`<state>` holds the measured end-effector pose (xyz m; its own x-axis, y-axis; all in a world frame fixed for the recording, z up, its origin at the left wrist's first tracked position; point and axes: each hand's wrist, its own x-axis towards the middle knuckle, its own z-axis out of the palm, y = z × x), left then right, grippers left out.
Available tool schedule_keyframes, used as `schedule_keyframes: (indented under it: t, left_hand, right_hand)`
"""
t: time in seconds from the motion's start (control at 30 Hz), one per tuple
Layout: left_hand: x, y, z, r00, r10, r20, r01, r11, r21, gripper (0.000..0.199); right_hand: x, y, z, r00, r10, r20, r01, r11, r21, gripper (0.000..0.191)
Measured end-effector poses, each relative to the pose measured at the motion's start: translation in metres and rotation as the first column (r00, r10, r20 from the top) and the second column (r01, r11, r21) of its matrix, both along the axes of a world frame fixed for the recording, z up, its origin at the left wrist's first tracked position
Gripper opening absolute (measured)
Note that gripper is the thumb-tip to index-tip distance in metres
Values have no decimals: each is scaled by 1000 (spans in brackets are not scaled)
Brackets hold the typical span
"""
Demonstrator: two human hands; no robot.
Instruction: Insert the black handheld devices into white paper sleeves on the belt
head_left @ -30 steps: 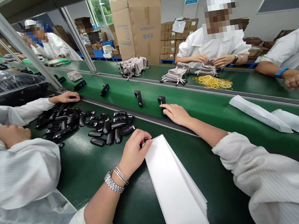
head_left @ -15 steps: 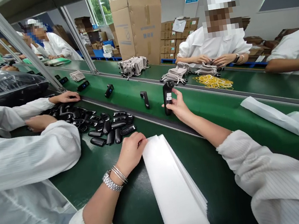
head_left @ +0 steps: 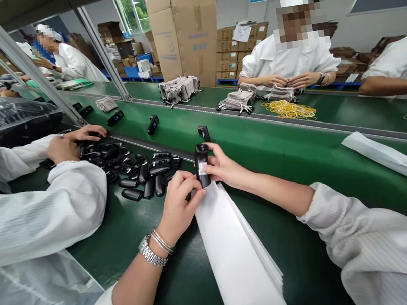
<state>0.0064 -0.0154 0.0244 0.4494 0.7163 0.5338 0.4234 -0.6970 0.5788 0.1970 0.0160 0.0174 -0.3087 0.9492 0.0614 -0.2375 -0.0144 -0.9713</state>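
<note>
My right hand (head_left: pixel 224 167) is closed round a black handheld device (head_left: pixel 202 165) with a white label on its side. It holds the device upright over the top end of a stack of long white sleeves (head_left: pixel 237 254). My left hand (head_left: pixel 182 201) pinches the upper left corner of the top sleeve, its fingertips close against the lower end of the device. Whether they touch the device I cannot tell. Just behind, another black device (head_left: pixel 204 133) stands on the green conveyor belt (head_left: pixel 264 148), partly hidden by the held one.
Left of my hands lies a pile of black parts (head_left: pixel 145 174), with a co-worker's hands (head_left: pixel 63 149) beside it. More devices (head_left: pixel 153 124) sit on the belt. White sleeves (head_left: pixel 392 160) lie at right. Across the belt are grey pouches (head_left: pixel 237 99), yellow bands (head_left: pixel 289 110) and another worker (head_left: pixel 293 65).
My right hand has brought the black device left and nearer, from over the belt to the sleeve's top end beside my left hand. The devices and loose sleeves on the belt have shifted right.
</note>
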Motion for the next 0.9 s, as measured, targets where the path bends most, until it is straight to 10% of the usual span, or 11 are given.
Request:
schedule_keyframes:
  t: [0.1,0.3,0.47,0.57,0.67,0.9]
  left_hand:
    - [-1,-3,2,990,77,120,-81,996,34,10]
    - [-3,2,3,949,198,246,-184,980,-79,15]
    - [-9,11,-8,977,212,-11,-209,950,-230,18]
    - [-12,13,-15,973,137,-188,-191,932,-308,19]
    - [-10,11,-17,975,13,-222,-87,941,-326,14]
    - [4,-3,-9,964,-33,-264,-21,980,-200,28]
  right_hand:
    - [-7,-11,-4,991,113,70,-115,993,20,34]
    - [-18,-28,5,918,391,70,-387,920,-55,39]
    - [26,4,33,973,-206,104,183,963,196,36]
    - [71,34,35,598,-594,538,270,781,563,28]
    - [97,54,15,151,-675,722,153,737,658,20]
    - [90,72,-29,177,-381,908,156,921,356,62]
